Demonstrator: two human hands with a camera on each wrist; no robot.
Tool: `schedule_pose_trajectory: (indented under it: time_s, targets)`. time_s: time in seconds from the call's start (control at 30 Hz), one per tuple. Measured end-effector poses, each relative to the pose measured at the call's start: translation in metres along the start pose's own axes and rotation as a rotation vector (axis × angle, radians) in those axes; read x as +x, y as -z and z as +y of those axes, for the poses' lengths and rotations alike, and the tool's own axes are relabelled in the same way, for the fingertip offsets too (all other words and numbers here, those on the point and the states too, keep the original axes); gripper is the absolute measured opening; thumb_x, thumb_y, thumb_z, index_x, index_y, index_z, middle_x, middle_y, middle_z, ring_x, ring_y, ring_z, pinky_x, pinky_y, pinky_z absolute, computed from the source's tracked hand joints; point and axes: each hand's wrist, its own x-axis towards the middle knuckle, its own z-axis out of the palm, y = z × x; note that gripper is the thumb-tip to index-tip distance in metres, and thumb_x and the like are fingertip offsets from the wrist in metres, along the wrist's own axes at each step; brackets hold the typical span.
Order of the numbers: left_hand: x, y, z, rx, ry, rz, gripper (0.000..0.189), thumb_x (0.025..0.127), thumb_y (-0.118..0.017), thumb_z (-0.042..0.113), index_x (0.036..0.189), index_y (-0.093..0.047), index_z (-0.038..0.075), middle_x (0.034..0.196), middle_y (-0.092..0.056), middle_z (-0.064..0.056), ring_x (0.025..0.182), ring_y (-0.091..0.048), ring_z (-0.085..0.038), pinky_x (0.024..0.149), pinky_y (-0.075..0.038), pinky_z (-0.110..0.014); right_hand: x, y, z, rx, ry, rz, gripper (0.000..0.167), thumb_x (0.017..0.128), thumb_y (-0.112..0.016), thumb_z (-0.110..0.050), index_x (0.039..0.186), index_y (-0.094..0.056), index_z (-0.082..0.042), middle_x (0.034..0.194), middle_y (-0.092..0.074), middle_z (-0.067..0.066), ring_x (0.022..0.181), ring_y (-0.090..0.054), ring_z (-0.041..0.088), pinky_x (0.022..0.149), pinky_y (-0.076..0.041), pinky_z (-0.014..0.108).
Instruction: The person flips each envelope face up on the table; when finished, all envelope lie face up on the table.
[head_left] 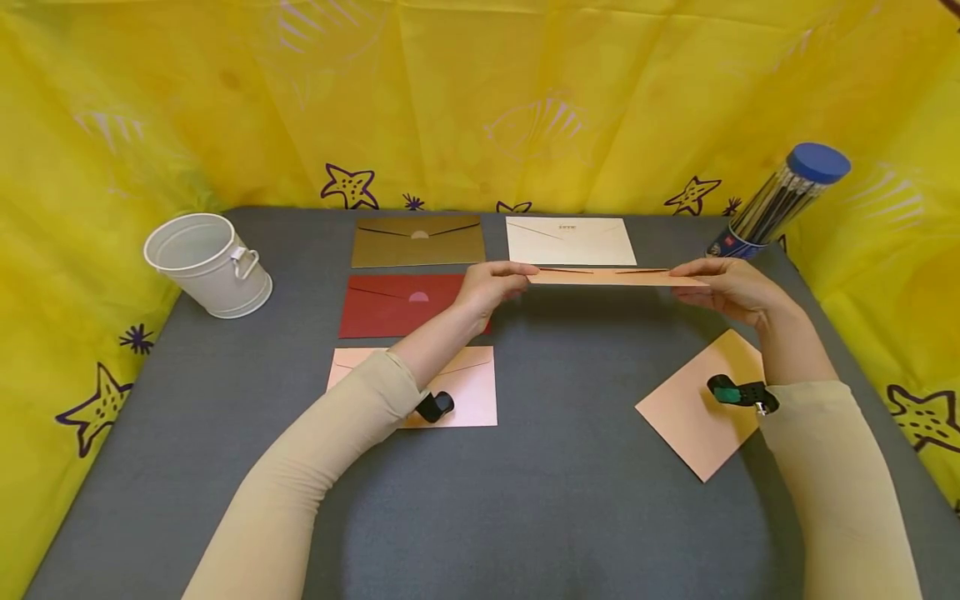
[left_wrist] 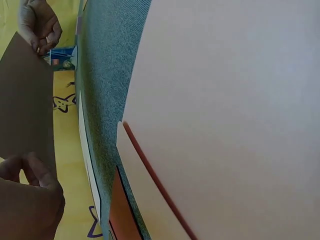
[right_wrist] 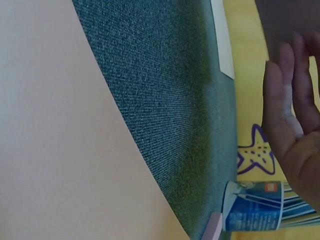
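Note:
A peach envelope [head_left: 607, 277] is held up above the grey table, tilted so that the head view catches it nearly edge-on. My left hand [head_left: 486, 290] pinches its left end between thumb and fingers. At the opposite end, my right hand [head_left: 731, 287] pinches it the same way. In the left wrist view, the shaded face of the held envelope [left_wrist: 25, 100] spans between both hands. A pink envelope [head_left: 468, 404] lies under my left forearm, partly hidden by it. Below my right wrist, another pink envelope [head_left: 697, 417] lies askew on the table, partly covered by the arm.
A gold envelope [head_left: 420, 252], a red envelope [head_left: 382, 312] and a white envelope [head_left: 577, 247] lie flat toward the back. At the left stands a white metal bucket [head_left: 217, 279]. A blue-lidded tube of pencils [head_left: 772, 200] leans at the back right, before the yellow cloth [head_left: 450, 100].

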Motion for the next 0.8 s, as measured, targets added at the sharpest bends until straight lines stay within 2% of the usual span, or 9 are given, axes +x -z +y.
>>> schedule_pose_trajectory:
  time_s: [0.1, 0.2, 0.33, 0.47, 0.63, 0.8]
  targets:
    - [0.0, 0.002, 0.001, 0.0, 0.037, 0.014, 0.023, 0.092, -0.063, 0.003, 0.112, -0.073, -0.001, 0.121, -0.07, -0.016, 0.096, -0.065, -0.02, 0.105, -0.051, -0.039, 0.001, -0.002, -0.002, -0.067, -0.04, 0.035, 0.033, 0.1, -0.053, -0.002, 0.101, -0.079, -0.022, 0.104, -0.072, -0.014, 0.092, -0.071, 0.006, 0.082, -0.059, 0.02]
    - [0.0, 0.004, 0.002, 0.037, 0.065, 0.018, 0.024, 0.093, -0.062, 0.005, 0.113, -0.072, -0.002, 0.126, -0.069, -0.015, 0.095, -0.063, -0.015, 0.104, -0.052, -0.035, 0.002, -0.004, -0.004, -0.122, -0.058, 0.016, 0.03, 0.1, -0.053, -0.004, 0.104, -0.078, -0.019, 0.105, -0.074, -0.014, 0.093, -0.071, 0.005, 0.083, -0.058, 0.02]
    - [-0.001, 0.008, 0.001, 0.099, 0.069, 0.022, 0.024, 0.09, -0.064, 0.002, 0.113, -0.071, -0.003, 0.125, -0.068, -0.017, 0.093, -0.064, -0.016, 0.102, -0.054, -0.035, 0.005, -0.008, -0.005, -0.201, -0.073, -0.002, 0.026, 0.1, -0.055, -0.008, 0.108, -0.076, -0.02, 0.106, -0.073, -0.015, 0.094, -0.069, 0.004, 0.085, -0.058, 0.021]
    - [0.0, 0.009, -0.002, 0.15, 0.052, 0.038, 0.031, 0.087, -0.066, -0.003, 0.117, -0.064, -0.006, 0.118, -0.067, -0.02, 0.084, -0.065, -0.016, 0.096, -0.057, -0.035, 0.012, -0.013, -0.003, -0.298, -0.095, 0.054, 0.021, 0.098, -0.06, -0.011, 0.118, -0.065, -0.015, 0.099, -0.07, -0.015, 0.089, -0.068, 0.002, 0.084, -0.058, 0.02]
    - [0.002, 0.009, -0.004, 0.269, 0.071, 0.05, 0.045, 0.084, -0.07, -0.003, 0.126, -0.056, 0.0, 0.115, -0.07, -0.021, 0.078, -0.067, -0.016, 0.09, -0.059, -0.035, 0.019, -0.017, -0.001, -0.372, -0.148, 0.093, 0.049, 0.097, -0.061, -0.011, 0.139, -0.037, -0.005, 0.093, -0.067, -0.013, 0.086, -0.068, 0.003, 0.081, -0.058, 0.019]
    - [0.002, 0.009, -0.006, 0.401, 0.086, 0.024, 0.044, 0.08, -0.069, -0.003, 0.123, -0.062, 0.0, 0.117, -0.07, -0.019, 0.083, -0.064, -0.018, 0.077, -0.057, -0.026, 0.024, -0.021, 0.001, -0.394, -0.174, 0.081, 0.063, 0.097, -0.06, -0.011, 0.148, -0.026, 0.002, 0.093, -0.065, -0.011, 0.084, -0.068, 0.003, 0.081, -0.059, 0.02]
